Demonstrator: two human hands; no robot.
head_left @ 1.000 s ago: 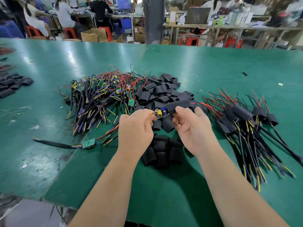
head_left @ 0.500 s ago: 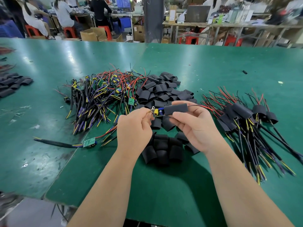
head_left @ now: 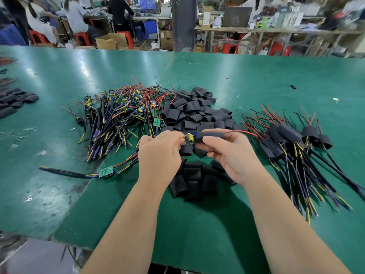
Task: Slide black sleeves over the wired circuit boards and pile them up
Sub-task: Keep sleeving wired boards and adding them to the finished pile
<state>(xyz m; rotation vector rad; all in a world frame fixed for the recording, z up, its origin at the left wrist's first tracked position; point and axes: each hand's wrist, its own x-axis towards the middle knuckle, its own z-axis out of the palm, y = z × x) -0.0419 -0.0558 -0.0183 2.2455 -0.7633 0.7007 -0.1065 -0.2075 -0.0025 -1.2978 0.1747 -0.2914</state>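
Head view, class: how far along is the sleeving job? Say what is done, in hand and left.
Done: a pile of sleeved boards lies at the right. In hand: the right hand holds a black sleeve partly over a circuit board that the left hand pinches. Left: a tangle of bare wired boards and a heap of loose sleeves.

On the bench (head_left: 256,80), a heap of bare wired boards (head_left: 118,119) lies left of centre. Loose sleeves (head_left: 193,111) lie just right of it and a pile of sleeved boards (head_left: 292,143) further right. One lone wired board (head_left: 106,172) lies nearer the front, at left. Before the loose sleeves, the left grip (head_left: 160,153) and right grip (head_left: 233,155) hold a board (head_left: 190,139) and sleeve (head_left: 211,134) above a small sleeve cluster (head_left: 195,180).
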